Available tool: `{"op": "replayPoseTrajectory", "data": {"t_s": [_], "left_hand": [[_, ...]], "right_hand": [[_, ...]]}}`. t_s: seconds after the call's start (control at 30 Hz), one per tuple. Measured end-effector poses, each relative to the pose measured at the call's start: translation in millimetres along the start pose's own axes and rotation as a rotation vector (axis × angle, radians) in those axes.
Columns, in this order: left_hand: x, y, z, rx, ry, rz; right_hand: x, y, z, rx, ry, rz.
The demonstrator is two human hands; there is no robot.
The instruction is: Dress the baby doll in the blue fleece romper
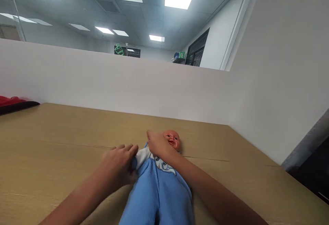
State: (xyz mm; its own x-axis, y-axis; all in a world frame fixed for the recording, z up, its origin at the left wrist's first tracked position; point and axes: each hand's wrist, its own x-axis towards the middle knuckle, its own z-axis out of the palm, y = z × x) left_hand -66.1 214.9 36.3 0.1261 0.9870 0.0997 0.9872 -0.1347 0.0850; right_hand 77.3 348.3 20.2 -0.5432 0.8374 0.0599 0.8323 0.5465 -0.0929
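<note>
A baby doll [172, 140] lies on its back on the wooden table [64, 139], head pointing away from me. It wears a blue fleece suit [159, 194] with a white collar and a printed patch on the chest. My left hand [118, 163] rests at the doll's left shoulder, fingers curled onto the edge of the suit. My right hand [157, 144] is closed on the collar just beside the doll's head, its forearm lying across the suit.
White partition walls [115, 84] close off the table at the back and right. A red and black cloth item [14, 103] lies at the far left edge. A dark gap [312, 173] opens beyond the table's right edge.
</note>
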Motion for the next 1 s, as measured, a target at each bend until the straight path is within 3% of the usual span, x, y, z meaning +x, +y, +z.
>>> {"op": "replayPoseTrajectory", "data": {"t_s": [0.13,0.33,0.57,0.67,0.9,1.0], "left_hand": [[3,-30,-9.4,-0.066,-0.028,-0.047],[13,-70,-4.6,-0.324,-0.223,-0.108],[24,-75,18.5,-0.441,-0.221,-0.088],[25,-74,19.9,-0.414,-0.2,-0.082],[31,-88,34.0,-0.387,-0.211,-0.082],[33,-91,39.8,-0.377,-0.202,-0.075]], "right_hand": [[-15,13,-13,-0.054,0.041,0.101],[-37,21,-19,-0.043,0.108,0.085],[-50,30,-10,0.171,0.143,0.102],[-59,50,-15,0.307,0.057,0.075],[-110,116,-9,0.71,-0.35,-0.072],[-141,138,5,0.923,-0.35,-0.098]]}}
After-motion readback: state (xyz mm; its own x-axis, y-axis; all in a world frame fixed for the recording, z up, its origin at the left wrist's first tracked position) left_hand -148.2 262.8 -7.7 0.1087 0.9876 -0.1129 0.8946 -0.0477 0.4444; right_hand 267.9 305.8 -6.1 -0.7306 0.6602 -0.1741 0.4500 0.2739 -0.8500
